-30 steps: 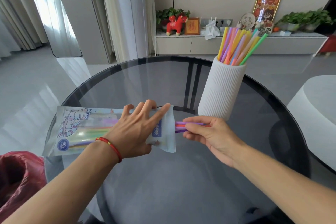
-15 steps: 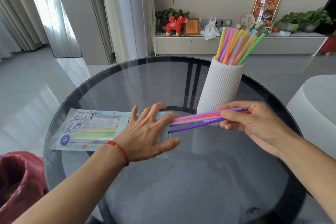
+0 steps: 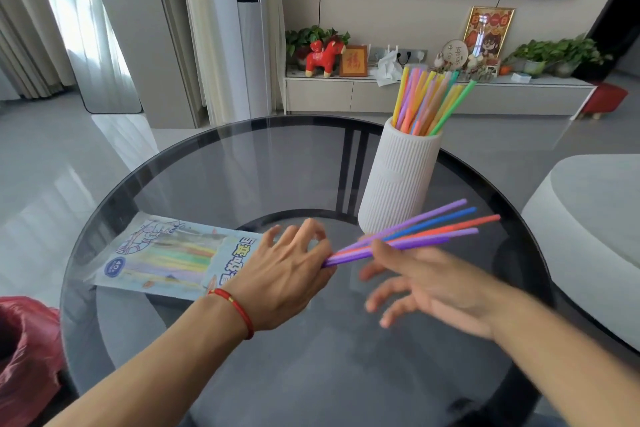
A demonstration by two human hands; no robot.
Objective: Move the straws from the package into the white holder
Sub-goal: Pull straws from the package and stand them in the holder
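Observation:
The straw package [image 3: 166, 256] lies flat on the round glass table [image 3: 242, 166], left of centre, with several pale straws still visible inside. My left hand [image 3: 287, 274] hovers over the package's right end and pinches the near ends of a small fan of purple, blue and red straws [image 3: 415, 229]. These straws point up and to the right, in front of the ribbed white holder [image 3: 398, 177]. My right hand [image 3: 426, 284] is blurred, with its fingers spread just below the straws and one finger touching them. The holder stands upright with several coloured straws [image 3: 429, 100] in it.
A red plastic bag [image 3: 24, 357] sits off the table's lower left edge. A white rounded seat [image 3: 588, 218] stands to the right of the table. A low TV cabinet [image 3: 450, 97] with ornaments and plants runs along the far wall.
The straws have come fully out of the package. My right hand let go of their far ends and dropped back below them, while my left hand lifted off the package and took their near ends.

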